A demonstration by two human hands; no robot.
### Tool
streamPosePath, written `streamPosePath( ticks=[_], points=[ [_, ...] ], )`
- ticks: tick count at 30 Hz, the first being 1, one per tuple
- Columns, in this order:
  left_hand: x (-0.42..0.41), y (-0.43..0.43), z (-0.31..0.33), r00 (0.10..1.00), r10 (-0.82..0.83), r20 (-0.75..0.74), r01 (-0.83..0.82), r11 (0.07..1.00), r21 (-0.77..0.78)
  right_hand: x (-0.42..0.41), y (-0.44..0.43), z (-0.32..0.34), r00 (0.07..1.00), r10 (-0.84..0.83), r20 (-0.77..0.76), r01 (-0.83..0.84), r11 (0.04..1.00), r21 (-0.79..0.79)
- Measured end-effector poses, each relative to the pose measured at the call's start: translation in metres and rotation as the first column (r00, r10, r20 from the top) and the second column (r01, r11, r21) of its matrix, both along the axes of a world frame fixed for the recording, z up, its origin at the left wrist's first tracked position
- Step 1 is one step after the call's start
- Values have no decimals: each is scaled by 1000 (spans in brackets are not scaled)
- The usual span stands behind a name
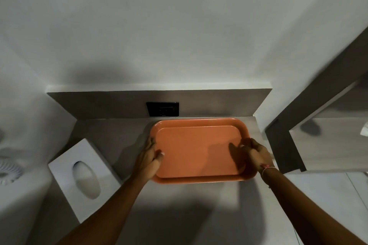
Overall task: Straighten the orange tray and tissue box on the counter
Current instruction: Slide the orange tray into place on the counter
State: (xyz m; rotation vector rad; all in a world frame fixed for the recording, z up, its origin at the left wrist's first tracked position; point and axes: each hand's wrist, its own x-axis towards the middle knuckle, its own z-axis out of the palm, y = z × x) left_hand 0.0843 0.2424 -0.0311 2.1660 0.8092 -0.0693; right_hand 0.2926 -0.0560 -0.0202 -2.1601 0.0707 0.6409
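The orange tray (199, 149) lies flat on the grey counter (119, 137), its long side roughly parallel to the back wall and close to the counter's right end. My left hand (150, 156) grips the tray's left rim, thumb on the inside. My right hand (256, 154) grips the right rim, fingers curled over the edge. The tray holds nothing. The white tissue box (83, 175) sits to the left, turned at an angle to the counter edge, its oval opening facing up. Neither hand touches it.
A dark wall socket (162, 109) sits in the grey backsplash just behind the tray's left end. A grey cabinet or shelf unit (318, 125) stands right of the counter. A white fan (8, 167) shows at the far left edge.
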Motion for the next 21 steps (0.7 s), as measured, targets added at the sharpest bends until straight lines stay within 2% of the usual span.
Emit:
streamPosePath(
  ticks=[2, 5, 9, 11, 13, 16, 21],
  points=[
    [3, -3, 0, 999, -10, -48, 12, 999, 51, 0, 1, 0, 1000, 28, 4, -28, 999, -22],
    [1, -17, 3, 988, -17, -151, 55, 968, 245, -9, 2, 1, 979, 178, 102, -164, 978, -129],
    [-37, -65, 0, 989, -130, -74, 150, 879, 453, -62, -13, 0, 856, 430, 288, -371, 898, -237],
    [-64, -87, -9, 985, -170, -36, 167, 864, 476, -96, -27, -9, 761, 564, 321, -470, 820, -327],
    [-83, -97, -19, 978, -194, -76, 207, 865, 457, -116, -40, -22, 688, 661, 298, -521, 736, -432],
    [-91, -96, -27, 968, -200, -151, 248, 847, 470, -124, -51, -38, 657, 717, 232, -525, 656, -541],
    [-79, -87, -18, 955, -217, -200, 288, 830, 477, -116, -45, -42, 654, 717, 240, -508, 652, -562]
  ],
)
